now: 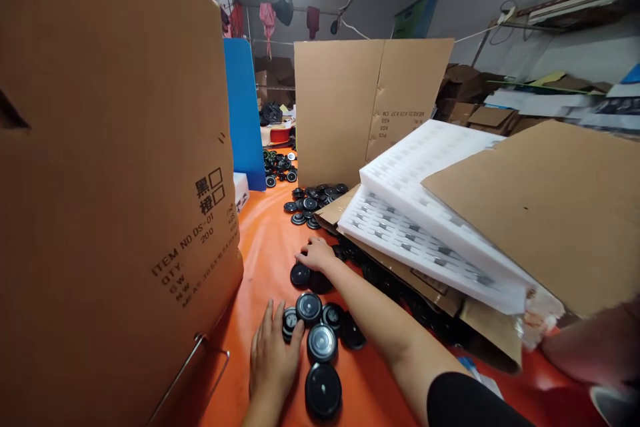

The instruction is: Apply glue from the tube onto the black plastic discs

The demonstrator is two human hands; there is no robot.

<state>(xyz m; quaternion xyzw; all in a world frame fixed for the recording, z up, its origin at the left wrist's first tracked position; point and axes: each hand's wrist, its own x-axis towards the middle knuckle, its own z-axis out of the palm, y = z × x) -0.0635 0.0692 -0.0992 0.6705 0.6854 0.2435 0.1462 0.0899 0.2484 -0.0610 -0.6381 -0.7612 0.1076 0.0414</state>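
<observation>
My left hand (275,353) lies over the orange table at the lower middle, its fingers spread and its thumb and fingertips beside a black round part (290,322). Right of it, several black discs form a loose cluster, among them a shiny one (322,343) and a larger one (323,391) nearest me. Farther forward, my right hand (318,255) reaches over another black disc (301,274). Its fingers are bent and partly apart at that disc's upper edge; whether they grip anything is hidden.
A tall cardboard box (115,180) stands at the left, with a metal wire stand at its base. More black parts (310,203) are piled ahead, before an upright cardboard sheet (340,113). White foam trays (400,223) and cardboard are stacked at the right. A blue panel (245,113) stands behind.
</observation>
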